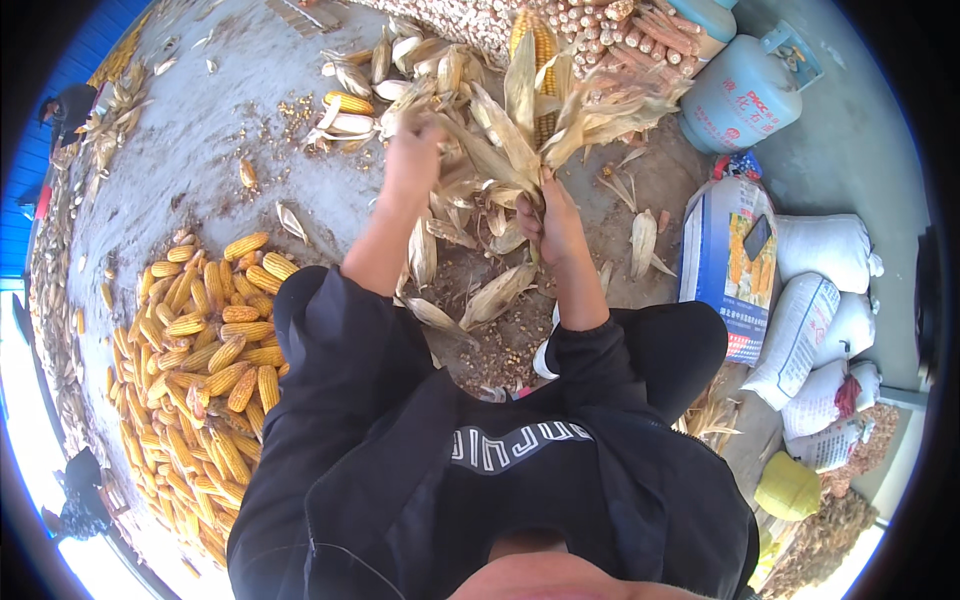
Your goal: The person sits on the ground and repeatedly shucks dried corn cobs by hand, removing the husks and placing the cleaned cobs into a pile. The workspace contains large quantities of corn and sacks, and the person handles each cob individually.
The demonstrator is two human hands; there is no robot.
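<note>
My right hand [550,221] grips the stem end of a corn ear [546,82] whose dry husks [517,97] are spread outward in long strips. Yellow kernels show between the husks. Raised to the left of it is my left hand [414,154], blurred, near loose husks; whether it holds a husk I cannot tell. Husk-covered ears [499,296] lie on the ground below and between my knees. Another partly bare yellow ear [349,103] rests beyond my left hand.
To the left rises a large pile of bare corn ears [210,352]. Bare cobs [637,37] are heaped at the top. On the right stand a gas cylinder [742,94], a printed sack [727,262] bearing a phone [757,238], and white sacks [821,251]. People are at the left rim.
</note>
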